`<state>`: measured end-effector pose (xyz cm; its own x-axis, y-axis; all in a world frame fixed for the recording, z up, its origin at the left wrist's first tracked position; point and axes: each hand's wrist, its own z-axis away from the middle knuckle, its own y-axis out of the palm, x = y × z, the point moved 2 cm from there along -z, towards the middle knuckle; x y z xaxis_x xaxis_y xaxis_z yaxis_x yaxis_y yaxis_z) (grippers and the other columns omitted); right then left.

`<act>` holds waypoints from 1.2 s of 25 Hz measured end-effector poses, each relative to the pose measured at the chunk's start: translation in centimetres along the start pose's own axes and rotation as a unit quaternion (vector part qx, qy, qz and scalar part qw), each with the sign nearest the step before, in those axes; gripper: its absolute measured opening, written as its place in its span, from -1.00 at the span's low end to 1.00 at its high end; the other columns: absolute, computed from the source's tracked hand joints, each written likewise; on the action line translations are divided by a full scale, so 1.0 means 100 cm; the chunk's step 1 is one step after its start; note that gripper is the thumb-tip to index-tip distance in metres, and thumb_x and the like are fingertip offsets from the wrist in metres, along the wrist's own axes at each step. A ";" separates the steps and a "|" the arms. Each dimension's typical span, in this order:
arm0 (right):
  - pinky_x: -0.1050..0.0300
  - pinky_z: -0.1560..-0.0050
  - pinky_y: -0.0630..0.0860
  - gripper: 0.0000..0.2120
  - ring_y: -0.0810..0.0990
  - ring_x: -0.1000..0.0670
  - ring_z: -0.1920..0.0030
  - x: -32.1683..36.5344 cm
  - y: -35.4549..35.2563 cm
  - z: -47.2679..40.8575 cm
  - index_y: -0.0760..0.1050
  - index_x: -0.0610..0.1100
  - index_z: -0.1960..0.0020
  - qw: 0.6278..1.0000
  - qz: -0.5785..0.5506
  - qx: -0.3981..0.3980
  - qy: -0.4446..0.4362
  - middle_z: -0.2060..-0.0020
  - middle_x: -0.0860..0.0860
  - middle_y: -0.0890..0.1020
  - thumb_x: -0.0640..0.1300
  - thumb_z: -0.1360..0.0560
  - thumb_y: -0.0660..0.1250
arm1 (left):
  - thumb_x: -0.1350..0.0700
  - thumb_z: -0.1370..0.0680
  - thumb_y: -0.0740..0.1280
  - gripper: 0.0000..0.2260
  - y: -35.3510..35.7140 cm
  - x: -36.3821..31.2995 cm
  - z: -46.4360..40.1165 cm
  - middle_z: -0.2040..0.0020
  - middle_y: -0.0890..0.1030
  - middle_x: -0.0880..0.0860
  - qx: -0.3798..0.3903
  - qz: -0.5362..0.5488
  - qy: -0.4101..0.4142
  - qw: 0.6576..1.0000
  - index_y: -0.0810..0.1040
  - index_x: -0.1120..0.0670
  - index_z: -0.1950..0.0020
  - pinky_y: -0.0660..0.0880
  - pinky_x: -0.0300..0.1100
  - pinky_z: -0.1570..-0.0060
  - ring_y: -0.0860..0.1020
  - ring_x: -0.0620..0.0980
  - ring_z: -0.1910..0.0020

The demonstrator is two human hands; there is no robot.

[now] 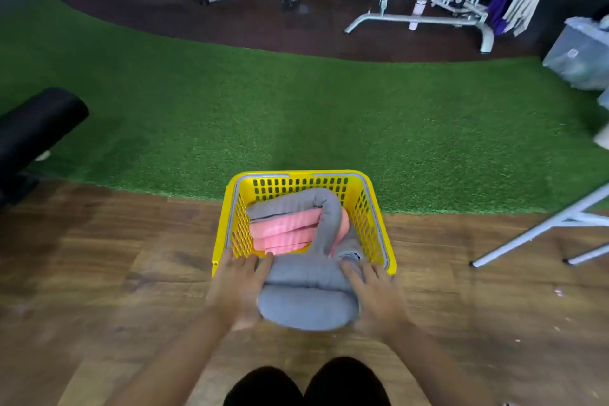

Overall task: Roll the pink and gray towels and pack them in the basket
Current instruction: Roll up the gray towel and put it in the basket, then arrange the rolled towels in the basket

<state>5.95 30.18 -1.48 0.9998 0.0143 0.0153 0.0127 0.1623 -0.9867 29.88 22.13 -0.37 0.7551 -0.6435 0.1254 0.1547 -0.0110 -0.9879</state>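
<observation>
Left hand (238, 287): clasping the left end of the gray towel roll (308, 297); fingers (260, 269) spread and lightly curved over the roll's top edge, tips at the near rim of the basket (224, 234); thumb hidden beneath the cloth.
Right hand (374, 293): clasping the right end of the same roll; fingers (351, 270) curved over the cloth toward the basket, palm pressed to the roll's side; thumb not visible.
Gray towel roll: thick, soft, matte fabric; fat cylinder, lengthwise creased into two bulging lobes; held across the basket's near edge, partly over the rim, partly over the wooden floor (115, 273).
Basket: bright yellow plastic, rectangular, walls pierced with rows of oval slots, gray band along the inner rim; standing on the floor at the edge of the green turf (296, 115).
Inside the basket: pink towels (283, 231), rolled, stacked side by side as ribbed bands against the left wall; second gray towel (324, 217), a loose tube arching from the far left corner over the pink rolls and down toward the held roll.
Floor: brown wood-grain planks, smooth; turf: short, dense, fibrous pile.
Bottom edge: two dark-clothed knees (306, 386).
</observation>
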 end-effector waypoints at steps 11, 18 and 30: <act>-0.14 0.02 0.42 0.03 0.43 -0.23 -0.20 -0.012 0.104 -0.155 0.15 0.05 -0.44 0.998 -0.004 -0.067 -0.011 -0.21 -0.10 0.44 0.42 -0.04 0.21 | -0.29 -0.06 0.41 -0.04 0.117 0.066 -0.115 -0.01 0.60 0.08 -0.026 -0.083 -0.034 0.996 0.36 0.11 -0.38 0.16 0.07 -0.07 0.60 0.11 0.07; -0.15 -0.15 0.35 0.01 0.33 -0.15 -0.31 -0.001 0.125 -0.276 0.13 -0.12 -0.46 0.997 -0.057 -0.025 -0.045 -0.33 -0.08 0.35 0.34 -0.13 0.24 | -0.17 0.10 0.47 -0.05 0.164 0.136 -0.186 0.17 0.56 0.08 -0.026 -0.050 -0.060 0.997 0.40 0.13 -0.24 0.19 -0.01 0.13 0.56 0.11 0.26; -0.05 0.02 0.40 -0.11 0.42 -0.09 -0.12 -0.026 0.179 -0.259 0.31 -0.12 -0.29 0.991 -0.102 -0.003 -0.087 -0.12 0.00 0.47 0.38 -0.09 0.17 | -0.47 -0.11 0.41 0.23 0.201 0.074 -0.217 -0.51 0.12 0.10 0.118 -0.036 0.045 0.991 -0.11 0.07 -0.53 0.08 0.28 -0.37 0.22 0.21 -0.42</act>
<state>4.02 7.48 -23.41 0.9583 0.1523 0.2417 0.2149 0.1730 -0.9612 24.78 0.51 -21.28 0.6787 -0.7133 0.1749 0.3586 0.1140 -0.9265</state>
